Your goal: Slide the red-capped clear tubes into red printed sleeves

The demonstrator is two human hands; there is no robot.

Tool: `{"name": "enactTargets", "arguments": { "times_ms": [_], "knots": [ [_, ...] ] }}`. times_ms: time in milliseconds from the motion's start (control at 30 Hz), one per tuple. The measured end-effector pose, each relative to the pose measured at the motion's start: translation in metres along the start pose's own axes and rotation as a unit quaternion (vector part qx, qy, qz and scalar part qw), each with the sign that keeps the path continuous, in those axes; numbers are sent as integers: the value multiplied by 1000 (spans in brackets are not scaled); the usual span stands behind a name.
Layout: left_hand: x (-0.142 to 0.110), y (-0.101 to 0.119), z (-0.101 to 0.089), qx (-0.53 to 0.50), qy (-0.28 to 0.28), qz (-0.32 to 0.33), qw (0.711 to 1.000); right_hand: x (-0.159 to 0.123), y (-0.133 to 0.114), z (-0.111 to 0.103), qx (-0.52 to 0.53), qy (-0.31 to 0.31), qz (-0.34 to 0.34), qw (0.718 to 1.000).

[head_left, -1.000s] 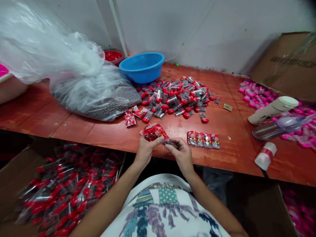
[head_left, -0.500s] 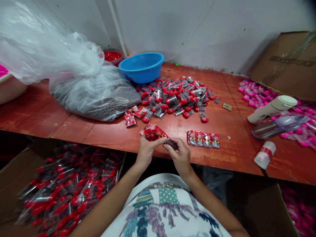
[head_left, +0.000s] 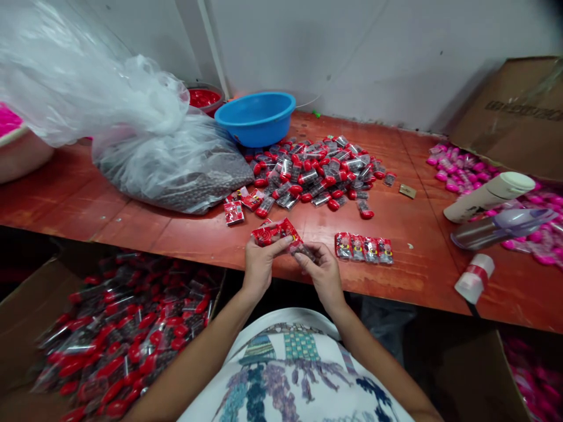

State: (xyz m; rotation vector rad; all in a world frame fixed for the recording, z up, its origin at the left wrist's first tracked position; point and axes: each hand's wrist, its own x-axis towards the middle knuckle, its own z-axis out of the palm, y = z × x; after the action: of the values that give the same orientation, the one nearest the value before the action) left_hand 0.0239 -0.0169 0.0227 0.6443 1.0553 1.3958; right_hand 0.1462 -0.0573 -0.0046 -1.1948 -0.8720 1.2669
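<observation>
My left hand is closed on a small red printed packet, just above the table's front edge. Another red printed piece lies under the left fingers, partly covered. My right hand pinches the packet's dark lower end, where its fingers hide part of it. To the right, a row of several red-and-clear packets lies flat. Beyond my hands is a heap of small clear cases with red caps. Loose red cards lie at the heap's left front.
A blue basin stands behind the heap. A large clear bag of dark beads sits to its left. At right are a white bottle, a purple-lidded tumbler and pink cases. Below the table, a carton holds red-capped cases.
The red packet has shifted and turned in my fingers, its printed face now standing more upright. Both hands keep their grip. The whole view has moved slightly.
</observation>
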Motion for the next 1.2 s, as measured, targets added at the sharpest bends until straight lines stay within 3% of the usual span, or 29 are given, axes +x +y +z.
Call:
{"name": "enactTargets", "arguments": {
  "times_ms": [167,367,533,700,867,1000,1067,1200],
  "knots": [
    [1,-4,0,-4,21,12,1000,0,6,1,-33,19,-55,998],
    [-2,-4,0,7,-51,-16,999,0,-1,0,16,7,-26,999],
    [-2,-2,-2,33,-44,12,998,-1,-1,0,28,-39,-27,998],
    [-2,0,-5,40,-54,5,998,-2,2,0,-24,-8,-71,997],
    [-2,1,-9,35,-70,-37,996,-3,-4,-1,36,-31,11,999],
    [-4,-1,-9,12,-69,-34,997,-3,-5,-4,59,-39,51,996],
    [-6,-2,-8,6,-71,-30,997,-3,-4,-4,44,-29,32,998],
    [-7,-3,-5,-11,-70,-18,997,-6,-2,-1,-49,15,-85,995]
  ]
}}
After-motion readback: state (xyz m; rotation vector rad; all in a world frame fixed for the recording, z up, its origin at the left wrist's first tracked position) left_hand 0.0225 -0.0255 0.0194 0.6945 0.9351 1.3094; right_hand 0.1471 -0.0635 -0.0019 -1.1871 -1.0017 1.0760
